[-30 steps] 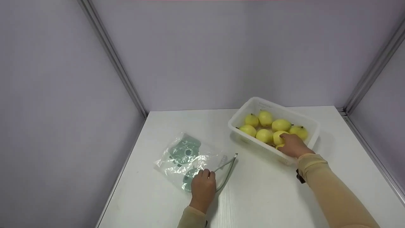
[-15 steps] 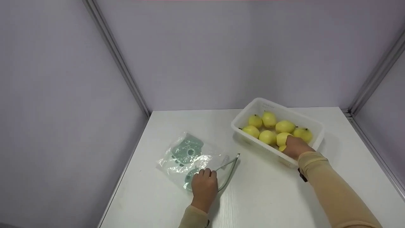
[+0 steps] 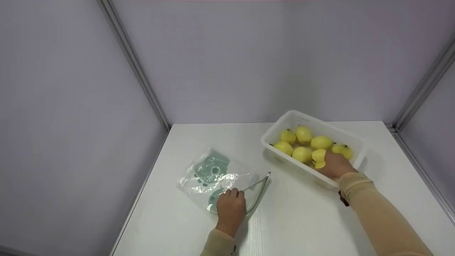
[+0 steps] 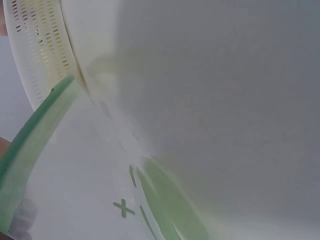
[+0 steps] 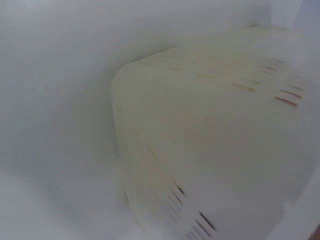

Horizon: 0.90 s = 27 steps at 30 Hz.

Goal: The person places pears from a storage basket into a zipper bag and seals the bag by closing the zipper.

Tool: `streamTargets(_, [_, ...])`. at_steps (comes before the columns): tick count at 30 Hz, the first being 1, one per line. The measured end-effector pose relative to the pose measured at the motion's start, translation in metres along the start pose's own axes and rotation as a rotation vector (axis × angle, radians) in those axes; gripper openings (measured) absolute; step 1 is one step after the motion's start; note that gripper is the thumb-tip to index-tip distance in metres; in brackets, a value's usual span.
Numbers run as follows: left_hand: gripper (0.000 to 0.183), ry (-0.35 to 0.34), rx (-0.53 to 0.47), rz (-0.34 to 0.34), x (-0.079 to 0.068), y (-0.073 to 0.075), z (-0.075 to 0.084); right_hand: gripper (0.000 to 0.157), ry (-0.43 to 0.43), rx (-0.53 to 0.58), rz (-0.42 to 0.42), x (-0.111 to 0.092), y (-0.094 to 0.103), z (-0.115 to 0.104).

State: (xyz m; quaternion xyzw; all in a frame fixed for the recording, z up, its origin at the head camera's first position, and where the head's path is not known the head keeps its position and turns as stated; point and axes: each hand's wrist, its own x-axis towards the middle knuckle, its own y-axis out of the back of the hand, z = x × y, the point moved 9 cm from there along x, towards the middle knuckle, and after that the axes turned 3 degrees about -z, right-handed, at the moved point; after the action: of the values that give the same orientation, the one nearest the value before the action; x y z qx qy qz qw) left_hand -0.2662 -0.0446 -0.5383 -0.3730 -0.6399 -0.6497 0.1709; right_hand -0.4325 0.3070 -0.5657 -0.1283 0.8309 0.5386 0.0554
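My left hand [image 3: 231, 210] pinches the near edge of a clear plastic bag [image 3: 234, 167] with green printing, which lies flat on the table. Along the bag's mouth a green strip [image 3: 258, 199] bows open into a loop; the same green strip [image 4: 35, 130] rises large in the left wrist view. My right hand [image 3: 336, 165] reaches over the near rim of a white plastic basket [image 3: 280, 160]. Its fingers grip a yellow pear [image 3: 320, 165] near the basket's front wall, mostly covered by the hand. Another pear [image 3: 318, 155] sits directly behind it.
Several more pears [image 3: 302, 154] lie in the basket. Its slotted corner [image 5: 150, 100] fills the right wrist view, hiding that hand's fingers. The white table [image 3: 295, 220] meets a grey back wall [image 3: 227, 64], with panels on both sides.
My right hand has gone from the top of one pear to the pear in front of it, its fingers now around that one. My left hand keeps its pinch on the bag. The head view shifts slightly.
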Motion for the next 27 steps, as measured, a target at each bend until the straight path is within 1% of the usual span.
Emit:
streamTargets(2, [0.005, -0.003, -0.005, 0.004, 0.001, 0.001, 0.000, 0.079, 0.012, 0.021, 0.053, -0.005, 0.010, -0.004])
streamTargets(4, [0.006, -0.003, -0.006, 0.006, 0.001, 0.001, 0.001, 0.079, 0.020, 0.044, 0.114, -0.011, 0.021, -0.009])
streamTargets(7, [0.008, -0.004, -0.010, 0.010, 0.001, 0.001, 0.001, 0.080, 0.021, 0.111, 0.207, -0.026, 0.036, -0.020])
streamTargets(9, [0.009, -0.008, -0.016, 0.019, 0.001, 0.002, 0.002, 0.080, 0.043, 0.166, 0.268, -0.039, 0.042, -0.032])
streamTargets(11, [0.009, -0.013, -0.020, 0.031, 0.001, 0.003, 0.002, 0.079, 0.088, 0.225, 0.339, -0.053, 0.045, -0.048])
streamTargets(14, [0.010, -0.019, -0.024, 0.045, 0.002, 0.004, 0.003, 0.073, 0.184, 0.306, 0.433, -0.076, 0.043, -0.076])
streamTargets(17, [0.012, -0.021, -0.032, 0.051, 0.003, 0.004, 0.003, 0.066, 0.269, 0.386, 0.484, -0.095, 0.031, -0.100])
streamTargets(19, [0.013, -0.020, -0.038, 0.056, 0.005, 0.004, 0.003, 0.063, 0.304, 0.438, 0.489, -0.104, 0.019, -0.112])
streamTargets(21, [0.014, -0.019, -0.045, 0.056, 0.006, 0.005, 0.003, 0.061, 0.320, 0.492, 0.475, -0.109, 0.003, -0.121])
streamTargets(24, [0.013, -0.017, -0.041, 0.044, 0.008, 0.005, 0.003, 0.060, 0.323, 0.585, 0.424, -0.112, -0.025, -0.131])
streamTargets(27, [0.011, -0.012, -0.041, 0.028, 0.009, 0.004, 0.004, 0.058, 0.290, 0.682, 0.335, -0.107, -0.057, -0.135])
